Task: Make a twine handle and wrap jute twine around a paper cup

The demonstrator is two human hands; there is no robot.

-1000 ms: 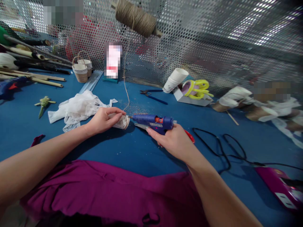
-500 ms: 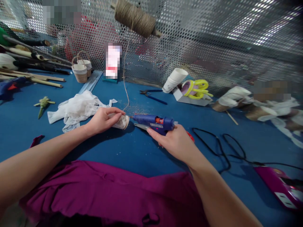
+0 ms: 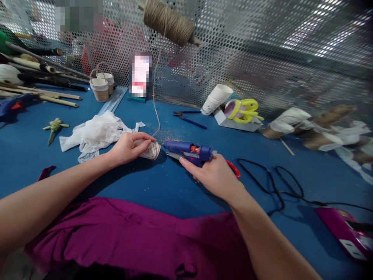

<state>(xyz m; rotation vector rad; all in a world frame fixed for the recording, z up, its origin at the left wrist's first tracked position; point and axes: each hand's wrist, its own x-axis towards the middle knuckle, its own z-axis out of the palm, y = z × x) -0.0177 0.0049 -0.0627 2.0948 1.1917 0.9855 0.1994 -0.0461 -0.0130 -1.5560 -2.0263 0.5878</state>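
The work looks barely begun to me. My left hand [image 3: 128,149] is closed around a small white paper cup [image 3: 151,151], which lies tilted on its side at the middle of the counter [image 3: 163,194], its end facing right. Twine [image 3: 156,112] comes down from the spool [image 3: 169,23] on the mesh and reaches that end by my fingertips. A brownish edge there may be a turn of it, though it is too small to tell. The cup wall I can see beyond my fingers is white, with no twine around it, so I judge that nearly all of it is left to do.

My right hand [image 3: 214,171] is clamped on a blue glue gun [image 3: 186,149], its nozzle just beside the cup's end; I cannot see any glue. Red-handled scissors [image 3: 233,169] run under the gun and my palm; I cannot tell whether I grip them too.

Further back stand 2 small baskets [image 3: 99,93] with brown sides, white bands and looped handles. A heap of white lace [image 3: 99,132] lies just behind my left hand, the nearest clutter on that side. Blue-handled pliers [image 3: 190,120] lie behind the gun, near a stack of paper cups [image 3: 215,99]. To my right, a black cable [image 3: 269,181] loops near my forearm.
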